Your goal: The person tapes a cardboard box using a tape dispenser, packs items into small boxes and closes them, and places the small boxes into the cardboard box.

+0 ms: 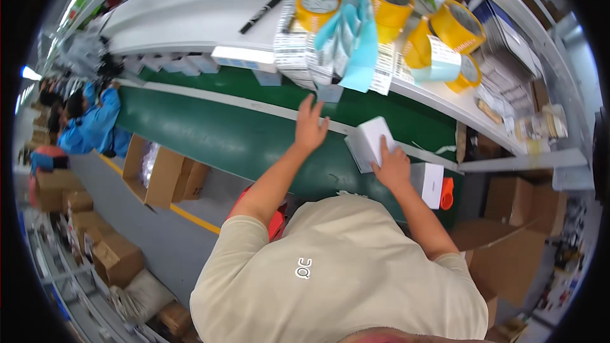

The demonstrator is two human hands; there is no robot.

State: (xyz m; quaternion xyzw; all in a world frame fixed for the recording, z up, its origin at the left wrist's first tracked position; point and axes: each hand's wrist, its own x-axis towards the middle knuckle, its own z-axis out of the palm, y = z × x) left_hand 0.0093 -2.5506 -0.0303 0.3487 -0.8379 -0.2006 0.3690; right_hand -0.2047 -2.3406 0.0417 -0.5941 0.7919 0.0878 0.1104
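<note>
My left hand [310, 128] reaches out over the green work surface [267, 128] with its fingers spread. Just past its fingertips, below the edge of the shelf, is a small pale blue-grey box [329, 93]. In my right hand [394, 166] is a white box [377, 134], tilted up, with fingers along its right side. A flat pale piece [358, 155] shows at its left; whether it belongs to the box I cannot tell. To the right of that hand stands another white box [433, 185], beside an orange ring-shaped object [447, 193].
The white shelf [190, 9] beyond bears a black marker [260, 14], yellow tape rolls [462, 25], label strips [295, 47] and light-blue backing strip [362, 44]. Cardboard boxes stand at left [162, 174] and right [515, 254]. Co-workers in blue [95, 121] are at the far left.
</note>
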